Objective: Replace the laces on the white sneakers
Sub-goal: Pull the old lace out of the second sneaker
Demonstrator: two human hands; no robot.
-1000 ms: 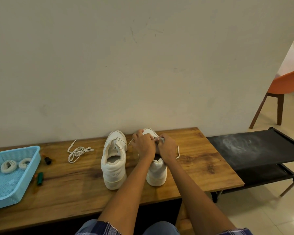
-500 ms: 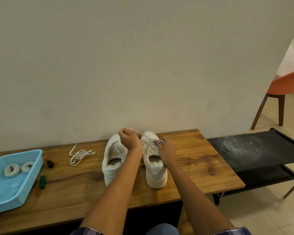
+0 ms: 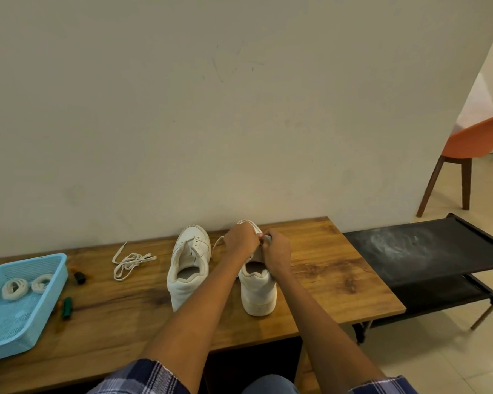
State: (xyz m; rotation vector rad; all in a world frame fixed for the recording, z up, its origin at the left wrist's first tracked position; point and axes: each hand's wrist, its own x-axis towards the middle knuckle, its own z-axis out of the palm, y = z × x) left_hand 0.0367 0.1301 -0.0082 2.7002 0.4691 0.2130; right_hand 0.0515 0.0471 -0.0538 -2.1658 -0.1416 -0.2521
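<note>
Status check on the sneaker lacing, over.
Both hands, left hand and right hand, on right sneaker, working its lace. Left sneaker unlaced. Nothing obstructing.

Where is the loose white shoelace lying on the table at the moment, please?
In the head view, the loose white shoelace lies bunched on the wooden table, left of the left white sneaker and right of the light blue plastic basket.
</note>
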